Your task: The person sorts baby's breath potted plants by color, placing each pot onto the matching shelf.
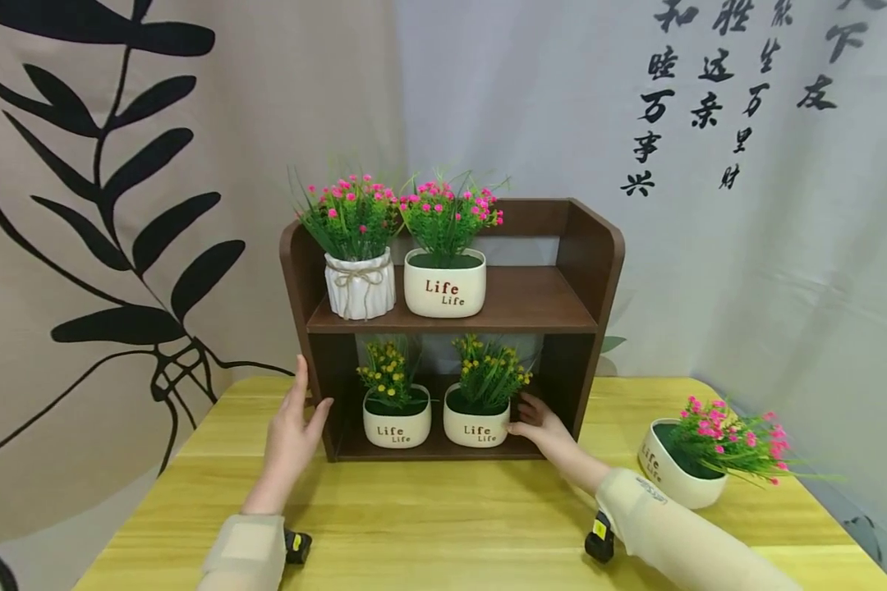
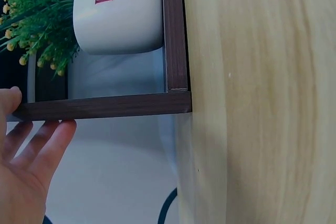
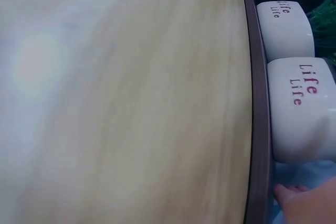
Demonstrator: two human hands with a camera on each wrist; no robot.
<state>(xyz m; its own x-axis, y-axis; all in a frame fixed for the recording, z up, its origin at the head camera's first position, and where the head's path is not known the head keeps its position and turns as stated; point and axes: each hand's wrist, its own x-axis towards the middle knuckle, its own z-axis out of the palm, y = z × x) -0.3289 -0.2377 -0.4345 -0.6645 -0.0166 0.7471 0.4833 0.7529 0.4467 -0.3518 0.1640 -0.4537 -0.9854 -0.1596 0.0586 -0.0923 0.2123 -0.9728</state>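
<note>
My left hand (image 1: 293, 431) is at the left side panel of a dark brown two-tier shelf (image 1: 451, 320). In the left wrist view the thumb lies on the panel's inner side and the fingers (image 2: 55, 148) on its outer face, gripping it. On the lower tier stand two cream "Life" pots with yellow flowers, a left pot (image 1: 397, 423) and a right pot (image 1: 476, 423). My right hand (image 1: 550, 435) reaches into that tier beside the right pot, holding nothing. A small gap shows between its fingertips (image 3: 283, 190) and the pot in the right wrist view.
The upper tier bears a white pot tied with twine (image 1: 360, 287) and a cream pot (image 1: 445, 287), both with pink flowers. Another pink-flowered cream pot (image 1: 680, 468) sits tilted near the right edge of the wooden table (image 1: 429, 525). A printed curtain (image 1: 473, 98) hangs behind.
</note>
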